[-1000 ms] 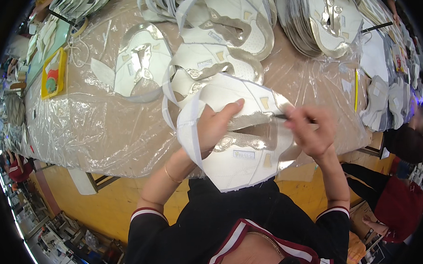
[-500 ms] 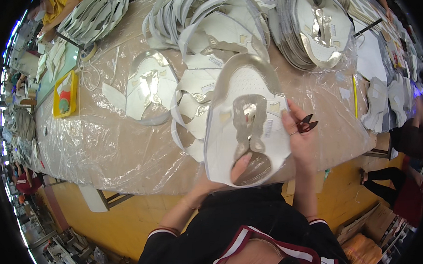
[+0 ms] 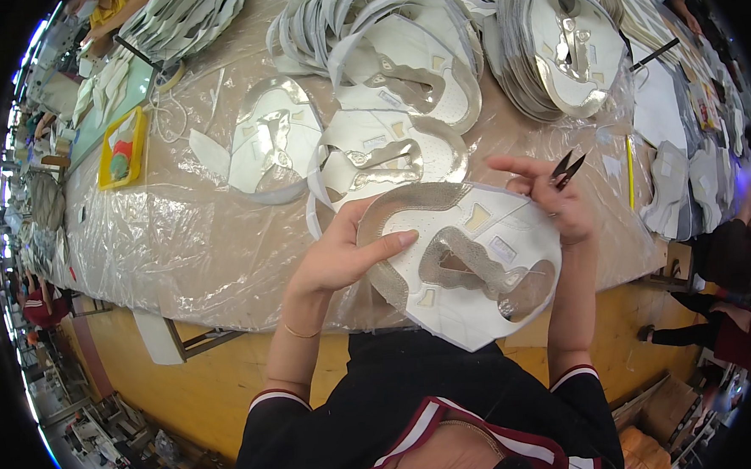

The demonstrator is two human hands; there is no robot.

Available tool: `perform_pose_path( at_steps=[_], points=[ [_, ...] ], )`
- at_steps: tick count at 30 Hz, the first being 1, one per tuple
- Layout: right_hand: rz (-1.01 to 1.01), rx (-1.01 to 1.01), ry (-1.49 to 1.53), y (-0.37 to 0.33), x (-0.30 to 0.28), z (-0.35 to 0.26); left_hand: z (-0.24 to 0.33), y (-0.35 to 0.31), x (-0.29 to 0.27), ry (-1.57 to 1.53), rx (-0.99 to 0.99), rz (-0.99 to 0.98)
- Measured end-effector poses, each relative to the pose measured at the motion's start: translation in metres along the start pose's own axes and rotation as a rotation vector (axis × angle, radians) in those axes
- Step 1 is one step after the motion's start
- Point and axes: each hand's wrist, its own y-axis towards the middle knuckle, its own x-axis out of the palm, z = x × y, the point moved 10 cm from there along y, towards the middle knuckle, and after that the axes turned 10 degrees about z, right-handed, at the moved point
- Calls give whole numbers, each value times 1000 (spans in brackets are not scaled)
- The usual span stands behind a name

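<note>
A flat white shoe upper (image 3: 524, 227) with metallic trim hangs tilted over the near table edge, its toe to the left. My left hand (image 3: 338, 258) is closed on the toe end, thumb on top and fingers beneath. In my right hand (image 3: 556, 204) is a pair of small dark thread snips (image 3: 567, 170), blades pointing up and apart. That hand is just past the upper's right edge, index finger stretched out to the left; whether it touches the upper is hard to tell. Overlapping uppers (image 3: 439, 150) lie just beyond, and a single upper (image 3: 248, 148) lies left of them.
Stacks of uppers stand at the back middle (image 3: 374, 43) and back right (image 3: 545, 64). A yellow tray (image 3: 139, 149) with small items sits at the left. Clear plastic sheeting (image 3: 182, 262) covers the table. Other people work around its far and right sides.
The upper has turned from toe-away to toe-left. My left hand has moved from the heel opening to the toe. My right hand, still with the snips, has shifted up and right.
</note>
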Motion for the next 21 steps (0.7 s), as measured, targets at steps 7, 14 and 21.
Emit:
perform_pose_path(
  at_steps=[7, 14, 21],
  points=[
    [572, 67, 443, -17, -62, 90, -5, -1, 6, -268, -50, 110],
    [679, 94, 162, -52, -37, 127, -24, -5, 17, 18, 32, 169],
    [658, 140, 34, -66, -22, 133, -44, -19, 32, -56, -82, -92]
  ],
)
